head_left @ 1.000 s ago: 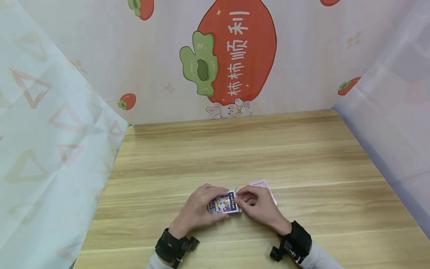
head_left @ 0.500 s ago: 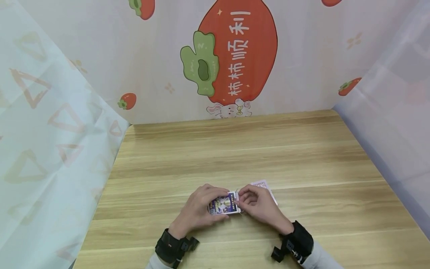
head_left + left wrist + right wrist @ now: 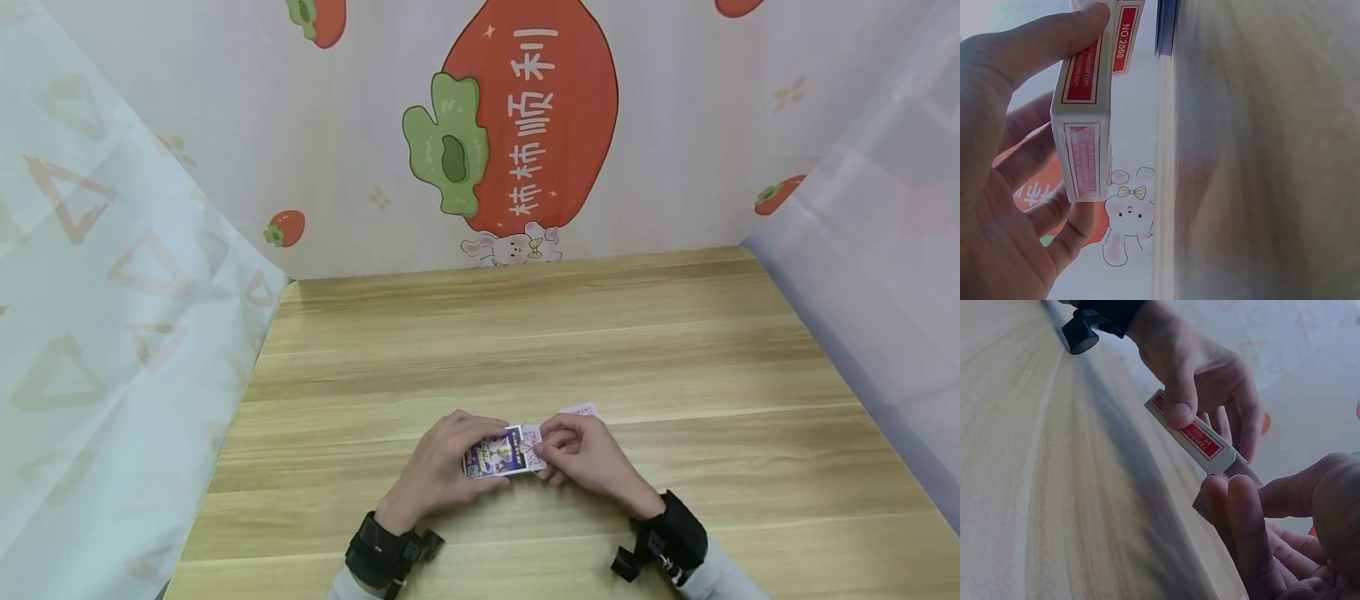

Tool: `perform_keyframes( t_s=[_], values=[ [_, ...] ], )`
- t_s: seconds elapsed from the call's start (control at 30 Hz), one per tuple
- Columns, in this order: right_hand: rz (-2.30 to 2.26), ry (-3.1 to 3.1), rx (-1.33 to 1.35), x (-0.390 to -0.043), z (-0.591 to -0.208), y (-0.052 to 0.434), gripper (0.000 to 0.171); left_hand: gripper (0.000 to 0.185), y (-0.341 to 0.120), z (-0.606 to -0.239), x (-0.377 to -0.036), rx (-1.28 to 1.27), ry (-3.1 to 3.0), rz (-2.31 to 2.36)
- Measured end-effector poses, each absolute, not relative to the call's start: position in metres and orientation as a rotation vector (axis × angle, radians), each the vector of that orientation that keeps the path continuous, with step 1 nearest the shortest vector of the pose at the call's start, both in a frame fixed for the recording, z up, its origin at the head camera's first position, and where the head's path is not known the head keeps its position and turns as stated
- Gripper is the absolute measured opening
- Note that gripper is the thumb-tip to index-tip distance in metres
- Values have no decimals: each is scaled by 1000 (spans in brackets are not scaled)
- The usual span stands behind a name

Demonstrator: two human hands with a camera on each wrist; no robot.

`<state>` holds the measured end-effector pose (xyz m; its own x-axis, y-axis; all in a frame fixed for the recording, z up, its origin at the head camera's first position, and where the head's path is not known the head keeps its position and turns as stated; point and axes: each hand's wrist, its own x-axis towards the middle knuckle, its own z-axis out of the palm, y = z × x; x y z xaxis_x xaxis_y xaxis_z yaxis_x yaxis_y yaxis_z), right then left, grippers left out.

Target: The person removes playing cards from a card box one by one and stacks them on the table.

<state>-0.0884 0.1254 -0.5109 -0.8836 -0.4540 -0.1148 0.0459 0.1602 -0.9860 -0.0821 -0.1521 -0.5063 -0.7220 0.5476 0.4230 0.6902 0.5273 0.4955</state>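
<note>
Left hand: thumb and fingers gripping the card box along its two long edges, open end toward the right hand. Right hand: thumb and fingertips pinching the patterned playing cards that stick partway out of that end; count cannot be told. Loose card: on the surface, just beyond the right hand, partly hidden by it. Step in hand, judged: drawing the cards from the box. Next move seems to call for a steady left grip and a straight pull, keeping the cards together.
</note>
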Motion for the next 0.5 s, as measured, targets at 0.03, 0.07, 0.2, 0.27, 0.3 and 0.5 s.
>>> perform_keyframes(
  t_s=[0.03,0.07,0.2,0.27,0.3,0.5],
  values=[
    [-1769,2053,-387,-89,-510,126,28,69,-152,-506,-82,-1046,-2558,-973],
    [-1768,2046,-385,-90,-510,128,28,68,-152,-506,-82,-1041,-2566,-976],
    [-1755,2036,-372,-92,-506,134,30,68,-153,-505,-82,-1027,-2577,-975],
    [-1751,2029,-357,-94,-505,138,33,69,-153,-505,-82,-1016,-2581,-974],
    [-1748,2030,-355,-95,-504,140,34,69,-153,-504,-82,-1012,-2581,-973],
    [-1752,2023,-352,-100,-501,149,39,69,-155,-504,-83,-992,-2571,-968]
  ],
)
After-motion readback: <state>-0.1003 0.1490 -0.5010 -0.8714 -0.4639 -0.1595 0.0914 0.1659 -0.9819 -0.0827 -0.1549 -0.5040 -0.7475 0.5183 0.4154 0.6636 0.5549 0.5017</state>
